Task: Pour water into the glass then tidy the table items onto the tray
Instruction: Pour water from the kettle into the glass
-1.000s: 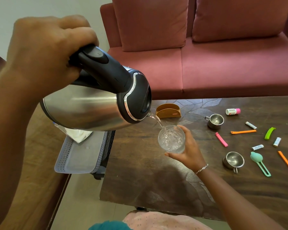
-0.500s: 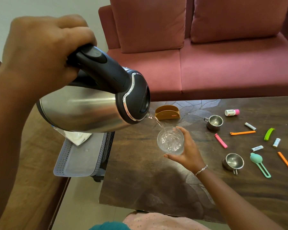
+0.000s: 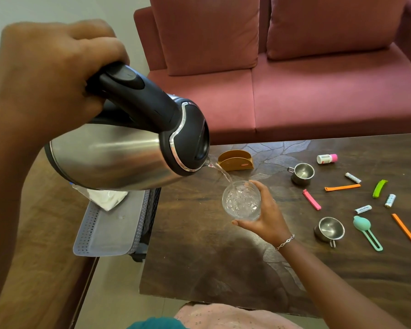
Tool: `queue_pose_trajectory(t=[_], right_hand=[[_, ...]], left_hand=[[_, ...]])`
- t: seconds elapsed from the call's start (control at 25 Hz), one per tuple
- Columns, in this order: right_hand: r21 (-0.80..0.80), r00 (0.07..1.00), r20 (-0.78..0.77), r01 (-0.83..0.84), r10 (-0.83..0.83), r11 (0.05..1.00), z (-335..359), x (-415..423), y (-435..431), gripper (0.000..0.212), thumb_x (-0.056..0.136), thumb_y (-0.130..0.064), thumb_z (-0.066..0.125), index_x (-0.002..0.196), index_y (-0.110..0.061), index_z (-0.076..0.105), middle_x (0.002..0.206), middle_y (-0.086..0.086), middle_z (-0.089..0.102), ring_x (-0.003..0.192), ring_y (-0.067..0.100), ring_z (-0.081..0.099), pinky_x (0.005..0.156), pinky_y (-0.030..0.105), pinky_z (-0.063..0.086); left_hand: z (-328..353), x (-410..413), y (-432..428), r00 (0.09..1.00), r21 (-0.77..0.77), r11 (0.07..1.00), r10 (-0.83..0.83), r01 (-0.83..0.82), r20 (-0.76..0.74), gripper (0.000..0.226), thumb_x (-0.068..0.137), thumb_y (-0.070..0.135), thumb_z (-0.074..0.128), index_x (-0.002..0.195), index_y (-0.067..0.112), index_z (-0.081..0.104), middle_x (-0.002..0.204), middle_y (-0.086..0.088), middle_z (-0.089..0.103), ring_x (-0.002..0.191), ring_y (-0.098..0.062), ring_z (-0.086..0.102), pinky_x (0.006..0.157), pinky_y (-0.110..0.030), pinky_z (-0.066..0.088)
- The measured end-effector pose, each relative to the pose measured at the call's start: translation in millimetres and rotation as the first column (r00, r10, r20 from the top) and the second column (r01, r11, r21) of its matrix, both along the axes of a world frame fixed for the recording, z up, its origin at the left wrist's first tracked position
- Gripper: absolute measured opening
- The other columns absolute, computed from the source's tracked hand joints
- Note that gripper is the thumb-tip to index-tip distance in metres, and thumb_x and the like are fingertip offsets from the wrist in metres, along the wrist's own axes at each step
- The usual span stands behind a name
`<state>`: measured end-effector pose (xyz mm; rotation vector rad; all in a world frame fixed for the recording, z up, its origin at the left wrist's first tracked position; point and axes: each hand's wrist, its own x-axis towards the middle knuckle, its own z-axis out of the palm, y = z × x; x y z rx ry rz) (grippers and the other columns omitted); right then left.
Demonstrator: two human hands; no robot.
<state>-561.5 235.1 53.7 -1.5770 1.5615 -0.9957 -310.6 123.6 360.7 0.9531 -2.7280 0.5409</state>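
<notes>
Steel kettle [image 3: 119, 160] tipped spout-down, up-left of glass [image 3: 242, 200]; left hand [image 3: 52, 79] clamped round black handle to bear weight. Thin water stream [image 3: 221, 173] arcs from spout into glass. Right hand [image 3: 268, 217] curls round glass from right, steadying it under stream; cannot tell if it rests on worktop [image 3: 199, 257]. Tray [image 3: 109, 229] well left of glass. Clips [image 3: 342, 187] and steel cups [image 3: 303, 173] lie right of glass, not yet tidied.

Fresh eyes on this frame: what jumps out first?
A steel kettle fills the upper left, tilted in the left hand and pouring a thin stream into the glass that the right hand holds at mid-frame. On the right of the table lies bright clutter: an orange clip, a pink clip, a steel cup. The grey tray sits beside the table's left edge.
</notes>
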Motion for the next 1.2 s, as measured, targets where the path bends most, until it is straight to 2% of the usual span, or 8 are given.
queue_pose_trajectory(t=[0.12, 0.24, 0.36, 0.44, 0.56, 0.8, 0.96, 1.2], right_hand=[[0.003, 1.0, 0.004, 0.007, -0.007, 1.0, -1.4, -1.8, 0.4, 0.098, 0.051, -0.029, 0.088, 0.131, -0.01, 0.035, 0.132, 0.006, 0.046, 0.118, 0.02, 0.047, 0.095, 0.026, 0.039], [0.006, 1.0, -0.002, 0.011, -0.011, 1.0, -1.2, -1.7, 1.1, 0.099, 0.051, -0.029, 0.088, 0.132, -0.01, 0.033, 0.133, 0.007, 0.046, 0.118, 0.02, 0.046, 0.096, 0.027, 0.039], [0.001, 1.0, -0.001, 0.008, -0.008, 1.0, -0.3, -0.4, 1.2, 0.098, 0.051, -0.028, 0.088, 0.131, -0.01, 0.034, 0.132, 0.007, 0.046, 0.118, 0.02, 0.047, 0.097, 0.028, 0.04], [0.0, 1.0, -0.003, 0.002, -0.002, 1.0, 1.3, 0.6, 0.9, 0.098, 0.051, -0.028, 0.088, 0.131, -0.01, 0.034, 0.131, 0.006, 0.046, 0.117, 0.019, 0.047, 0.096, 0.027, 0.04], [-0.002, 1.0, 0.006, 0.003, -0.003, 1.0, 2.7, 1.8, 1.0, 0.097, 0.051, -0.028, 0.088, 0.131, -0.01, 0.035, 0.13, 0.006, 0.047, 0.117, 0.02, 0.048, 0.097, 0.029, 0.041], [0.001, 1.0, 0.013, -0.012, 0.012, 1.0, 4.4, 6.1, 1.2, 0.097, 0.052, -0.027, 0.088, 0.13, -0.012, 0.034, 0.13, 0.006, 0.048, 0.116, 0.02, 0.049, 0.096, 0.029, 0.042], [-0.004, 1.0, 0.022, -0.02, 0.02, 1.0, 8.5, 10.7, -0.1, 0.097, 0.052, -0.026, 0.088, 0.13, -0.011, 0.034, 0.13, 0.006, 0.048, 0.116, 0.02, 0.048, 0.097, 0.032, 0.044], [-0.047, 0.998, 0.049, -0.039, 0.041, 0.998, 20.9, 20.0, -6.8, 0.095, 0.053, -0.025, 0.088, 0.13, -0.009, 0.035, 0.129, 0.006, 0.048, 0.115, 0.019, 0.049, 0.095, 0.031, 0.046]], left_hand=[[-1.1, -1.7, 0.3, 1.0, 0.006, 1.0, 0.011, -0.011, -0.018, 0.026, 0.067, 0.032, 0.039, 0.089, 0.022, 0.047, 0.079, -0.014, 0.06, 0.066, -0.039, 0.059, 0.057, -0.053, 0.051], [-2.0, -3.4, 1.2, 0.999, 0.046, 0.999, 0.0, 0.001, -0.034, 0.024, 0.07, 0.032, 0.038, 0.09, 0.022, 0.046, 0.082, -0.012, 0.058, 0.071, -0.039, 0.058, 0.06, -0.055, 0.051], [-0.8, -6.6, 3.0, 0.999, 0.013, 1.0, -0.003, 0.003, -0.049, 0.026, 0.067, 0.032, 0.039, 0.09, 0.022, 0.047, 0.074, -0.014, 0.061, 0.059, -0.038, 0.061, 0.053, -0.048, 0.052], [-3.5, -2.7, 0.1, 0.999, -0.01, 1.0, -0.009, 0.009, -0.053, 0.022, 0.08, 0.033, 0.034, 0.091, 0.02, 0.048, 0.08, -0.014, 0.059, 0.064, -0.041, 0.059, 0.055, -0.05, 0.05], [-2.0, 4.8, -4.6, 0.999, 0.007, 1.0, 0.003, -0.003, -0.051, 0.044, 0.09, 0.051, 0.019, 0.092, 0.018, 0.047, 0.091, -0.008, 0.05, 0.077, -0.04, 0.053, 0.065, -0.054, 0.048], [-1.5, 4.6, -3.2, 0.999, -0.005, 1.0, 0.026, -0.027, -0.029, 0.019, 0.077, 0.032, 0.034, 0.091, 0.028, 0.046, 0.086, 0.0, 0.048, 0.075, -0.036, 0.054, 0.064, -0.056, 0.05], [-5.4, 9.9, 3.9, 0.991, -0.002, 0.998, 0.065, -0.066, -0.115, 0.03, 0.086, 0.037, 0.024, 0.091, 0.019, 0.049, 0.089, -0.011, 0.053, 0.077, -0.041, 0.054, 0.065, -0.055, 0.048], [-20.4, 6.2, 32.9, 0.936, 0.069, 0.969, 0.246, -0.236, -0.251, 0.037, 0.072, 0.018, 0.035, 0.088, -0.003, 0.061, 0.087, -0.026, 0.062, 0.078, -0.046, 0.057, 0.068, -0.054, 0.049]])
